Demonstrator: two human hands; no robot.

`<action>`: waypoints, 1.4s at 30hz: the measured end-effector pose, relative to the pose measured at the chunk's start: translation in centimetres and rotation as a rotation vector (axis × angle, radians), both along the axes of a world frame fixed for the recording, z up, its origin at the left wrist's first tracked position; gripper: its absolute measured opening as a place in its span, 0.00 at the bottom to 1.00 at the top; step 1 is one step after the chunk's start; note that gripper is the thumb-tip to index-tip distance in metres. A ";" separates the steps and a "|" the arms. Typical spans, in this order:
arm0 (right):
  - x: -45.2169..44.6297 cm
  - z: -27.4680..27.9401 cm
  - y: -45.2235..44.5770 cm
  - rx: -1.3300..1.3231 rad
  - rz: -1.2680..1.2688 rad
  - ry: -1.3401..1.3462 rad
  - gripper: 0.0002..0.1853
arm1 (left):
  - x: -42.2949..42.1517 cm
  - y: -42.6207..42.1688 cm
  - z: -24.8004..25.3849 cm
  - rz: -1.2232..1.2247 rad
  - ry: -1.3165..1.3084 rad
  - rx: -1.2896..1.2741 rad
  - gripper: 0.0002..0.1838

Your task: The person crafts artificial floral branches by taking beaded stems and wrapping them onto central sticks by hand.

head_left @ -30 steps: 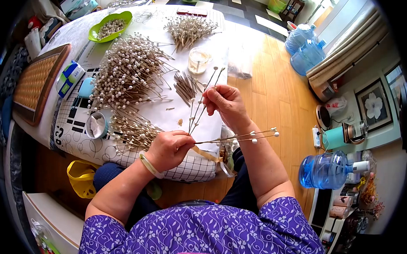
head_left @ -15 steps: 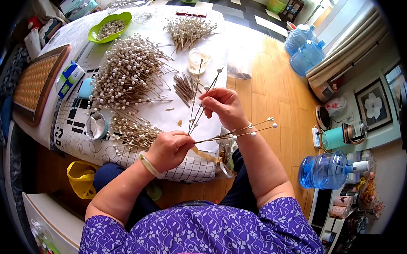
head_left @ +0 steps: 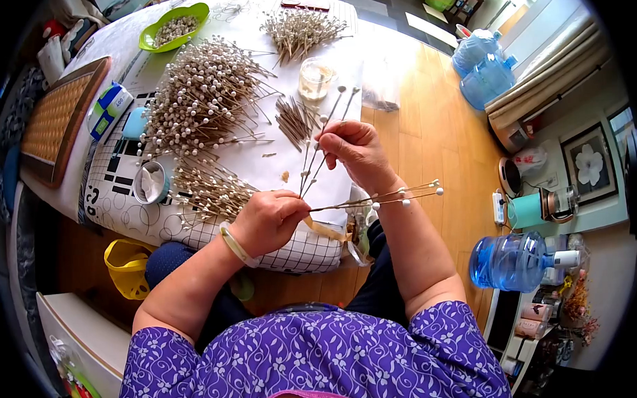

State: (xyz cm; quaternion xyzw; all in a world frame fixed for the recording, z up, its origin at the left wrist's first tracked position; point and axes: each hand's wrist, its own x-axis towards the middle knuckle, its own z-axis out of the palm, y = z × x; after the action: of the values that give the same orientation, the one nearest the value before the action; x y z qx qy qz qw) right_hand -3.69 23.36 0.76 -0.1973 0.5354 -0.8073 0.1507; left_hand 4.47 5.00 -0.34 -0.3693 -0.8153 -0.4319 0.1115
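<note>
My left hand (head_left: 270, 218) is closed on the lower ends of several thin stems. From that grip, one group of stems with white round tips (head_left: 406, 194) points right, passing across my right forearm. Other dark-tipped stems (head_left: 333, 104) rise upward between the hands. My right hand (head_left: 355, 150) pinches one of these upright stems partway up, thumb against fingers. Left of the hands lie a large heap of white-tipped stems (head_left: 196, 98) and a smaller bunch (head_left: 209, 189). Short brown sticks (head_left: 293, 121) lie just beyond my right hand.
On the table stand a clear jar (head_left: 316, 80), a small tub with white contents (head_left: 151, 184) and a green bowl (head_left: 191, 17) of beads. Another bunch of stems (head_left: 302, 30) lies at the back. Blue water bottles (head_left: 507, 262) stand to the right.
The view has shifted slightly. My right hand has moved a little up and right, and the upright stems now lean further right. Both hands keep their grip.
</note>
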 end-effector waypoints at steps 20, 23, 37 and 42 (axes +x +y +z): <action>-0.4 0.0 0.2 -0.003 0.013 -0.058 0.04 | 0.2 0.0 0.1 -0.003 -0.029 -0.042 0.02; -0.3 0.0 0.2 0.007 0.002 -0.080 0.05 | 0.2 0.1 0.2 -0.010 -0.016 -0.030 0.03; 1.1 -1.4 -1.5 0.160 0.231 -0.203 0.07 | -0.4 -0.8 0.8 0.052 -0.100 0.096 0.04; 1.1 -1.7 -2.0 0.115 0.288 -0.186 0.06 | -0.7 -1.1 1.2 -0.014 -0.093 0.092 0.02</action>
State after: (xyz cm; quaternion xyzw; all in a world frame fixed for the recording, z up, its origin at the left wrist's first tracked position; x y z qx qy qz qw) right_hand -2.64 21.36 -0.95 -0.1874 0.5308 -0.7602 0.3244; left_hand 3.82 3.94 0.90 -0.3489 -0.7963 -0.4863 0.0874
